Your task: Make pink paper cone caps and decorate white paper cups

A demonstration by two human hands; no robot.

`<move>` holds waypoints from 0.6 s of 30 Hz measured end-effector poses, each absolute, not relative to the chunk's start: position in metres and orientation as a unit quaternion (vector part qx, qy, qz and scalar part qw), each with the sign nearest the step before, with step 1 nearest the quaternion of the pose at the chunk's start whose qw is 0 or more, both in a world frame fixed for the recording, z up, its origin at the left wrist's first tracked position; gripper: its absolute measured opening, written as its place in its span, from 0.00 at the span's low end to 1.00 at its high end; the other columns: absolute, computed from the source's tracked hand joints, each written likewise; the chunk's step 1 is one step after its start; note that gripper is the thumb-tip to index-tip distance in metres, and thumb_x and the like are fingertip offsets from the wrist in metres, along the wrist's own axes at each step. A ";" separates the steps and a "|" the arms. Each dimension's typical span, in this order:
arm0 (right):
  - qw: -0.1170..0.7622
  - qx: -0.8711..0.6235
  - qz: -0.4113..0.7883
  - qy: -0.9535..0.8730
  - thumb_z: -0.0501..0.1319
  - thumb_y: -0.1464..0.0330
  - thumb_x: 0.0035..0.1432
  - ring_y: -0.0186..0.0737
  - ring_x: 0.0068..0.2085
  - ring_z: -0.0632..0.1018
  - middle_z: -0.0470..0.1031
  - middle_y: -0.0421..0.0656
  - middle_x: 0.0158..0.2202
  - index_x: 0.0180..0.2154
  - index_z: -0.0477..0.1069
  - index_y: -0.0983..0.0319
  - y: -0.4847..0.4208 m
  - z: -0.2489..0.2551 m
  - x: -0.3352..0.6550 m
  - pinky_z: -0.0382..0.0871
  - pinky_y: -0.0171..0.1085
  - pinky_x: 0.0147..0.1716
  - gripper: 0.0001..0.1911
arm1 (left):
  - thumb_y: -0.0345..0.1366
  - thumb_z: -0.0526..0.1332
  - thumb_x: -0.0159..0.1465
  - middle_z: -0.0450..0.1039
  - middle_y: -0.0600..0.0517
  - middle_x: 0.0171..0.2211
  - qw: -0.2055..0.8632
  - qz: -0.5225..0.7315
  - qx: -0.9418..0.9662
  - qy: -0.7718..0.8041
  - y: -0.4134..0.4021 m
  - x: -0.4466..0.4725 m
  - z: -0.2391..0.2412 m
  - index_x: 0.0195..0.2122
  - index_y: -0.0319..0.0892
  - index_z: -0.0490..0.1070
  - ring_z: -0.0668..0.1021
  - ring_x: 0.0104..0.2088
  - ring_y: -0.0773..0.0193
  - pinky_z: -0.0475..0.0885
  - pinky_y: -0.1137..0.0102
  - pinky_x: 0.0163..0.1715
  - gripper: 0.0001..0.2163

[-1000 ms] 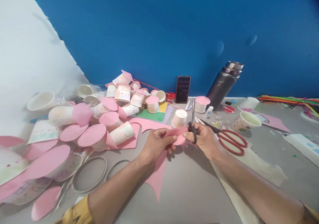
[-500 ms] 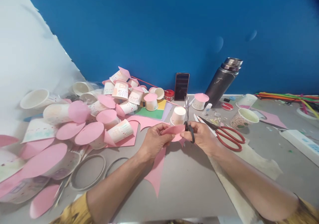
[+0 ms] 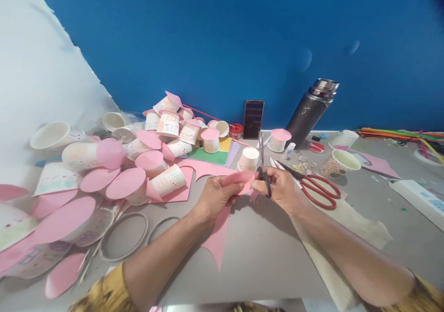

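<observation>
My left hand (image 3: 217,197) is closed on a curved piece of pink paper (image 3: 240,178), pinched between thumb and fingers. Black-handled scissors (image 3: 262,150) sit in my right hand (image 3: 279,187), blades pointing up and away from the paper. The right fingertips also come up to the paper's right edge; whether they grip it I cannot tell. Just beyond the hands a white paper cup (image 3: 248,158) stands upside down. A pointed pink paper offcut (image 3: 219,238) lies on the table below my left hand.
Many decorated cups with pink paper tops (image 3: 125,183) pile up at left, beside tape rings (image 3: 125,237). Behind stand a phone (image 3: 253,119) and a dark flask (image 3: 307,120). Red-handled scissors (image 3: 321,191), a patterned cup (image 3: 340,164) and a power strip (image 3: 421,201) lie at right.
The pink paper has shifted slightly left and tilted in my left hand, leaving a wider gap to the scissors. My right hand still holds the scissors upright.
</observation>
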State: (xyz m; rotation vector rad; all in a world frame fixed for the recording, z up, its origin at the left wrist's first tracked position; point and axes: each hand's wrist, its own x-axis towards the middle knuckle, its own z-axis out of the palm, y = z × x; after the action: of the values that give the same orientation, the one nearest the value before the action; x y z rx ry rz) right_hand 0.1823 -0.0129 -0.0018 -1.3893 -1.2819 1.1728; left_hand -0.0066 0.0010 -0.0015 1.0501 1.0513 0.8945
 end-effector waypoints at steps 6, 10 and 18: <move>0.409 -0.574 0.421 -0.571 0.68 0.53 0.54 0.31 0.22 0.65 0.77 0.41 0.23 0.25 0.78 0.61 -0.006 -0.003 0.194 0.55 0.34 0.22 0.19 | 0.42 0.74 0.53 0.71 0.53 0.22 0.683 0.445 0.411 0.407 0.009 -0.013 -0.004 0.25 0.38 0.77 0.69 0.23 0.70 0.62 0.72 0.24 0.13; 0.344 -0.562 0.493 -0.568 0.71 0.54 0.51 0.35 0.23 0.72 0.78 0.41 0.23 0.24 0.75 0.61 -0.012 0.000 0.182 0.60 0.34 0.23 0.18 | 0.42 0.75 0.54 0.74 0.50 0.27 0.710 0.449 0.401 0.367 0.009 -0.013 -0.003 0.30 0.37 0.78 0.75 0.29 0.65 0.69 0.70 0.29 0.13; 0.259 -0.546 0.477 -0.638 0.70 0.61 0.51 0.30 0.24 0.63 0.69 0.36 0.22 0.26 0.75 0.63 -0.017 -0.009 0.171 0.56 0.32 0.23 0.12 | 0.42 0.75 0.53 0.71 0.50 0.25 0.712 0.422 0.434 0.357 0.003 -0.007 -0.009 0.26 0.36 0.75 0.73 0.28 0.63 0.70 0.65 0.32 0.15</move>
State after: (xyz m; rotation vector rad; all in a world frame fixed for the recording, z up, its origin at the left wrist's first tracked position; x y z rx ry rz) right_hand 0.1707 -0.0168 -0.0090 -1.4789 -1.7298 1.2924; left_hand -0.0070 0.0034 -0.0090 0.9617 0.7910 0.9357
